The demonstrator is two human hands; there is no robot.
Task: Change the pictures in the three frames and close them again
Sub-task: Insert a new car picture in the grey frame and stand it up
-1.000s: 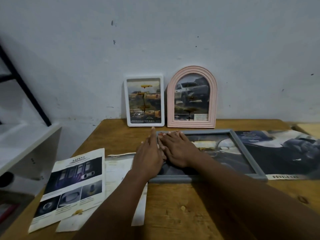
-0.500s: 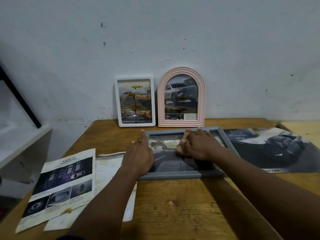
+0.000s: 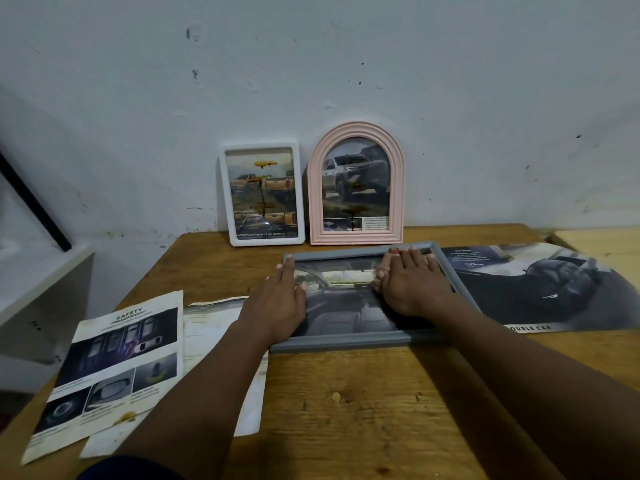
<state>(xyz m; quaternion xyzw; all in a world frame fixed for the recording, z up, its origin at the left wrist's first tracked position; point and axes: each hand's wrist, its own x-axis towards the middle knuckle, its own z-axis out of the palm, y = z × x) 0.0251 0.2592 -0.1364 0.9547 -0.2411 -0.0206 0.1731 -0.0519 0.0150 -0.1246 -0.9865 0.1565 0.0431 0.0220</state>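
Observation:
A grey rectangular frame (image 3: 346, 340) lies flat on the wooden table (image 3: 346, 410), with a car-interior picture (image 3: 341, 306) in it. My left hand (image 3: 277, 303) rests flat on the frame's left side, fingers straight toward its far left corner. My right hand (image 3: 410, 284) presses flat on the picture's right part, fingertips at the far edge. Against the wall stand a white rectangular frame (image 3: 263, 194) and a pink arched frame (image 3: 356, 183), each holding a truck picture.
A "SAFETY" brochure page (image 3: 107, 368) and another sheet (image 3: 207, 327) lie at the left of the table. A large dark car page (image 3: 540, 285) lies right of the grey frame. A white shelf (image 3: 38, 282) stands at the left. A second table (image 3: 602, 247) adjoins at the right.
My right hand has slid from the picture's left part, beside my left hand, across to its right side. My left hand has stayed on the frame's left edge.

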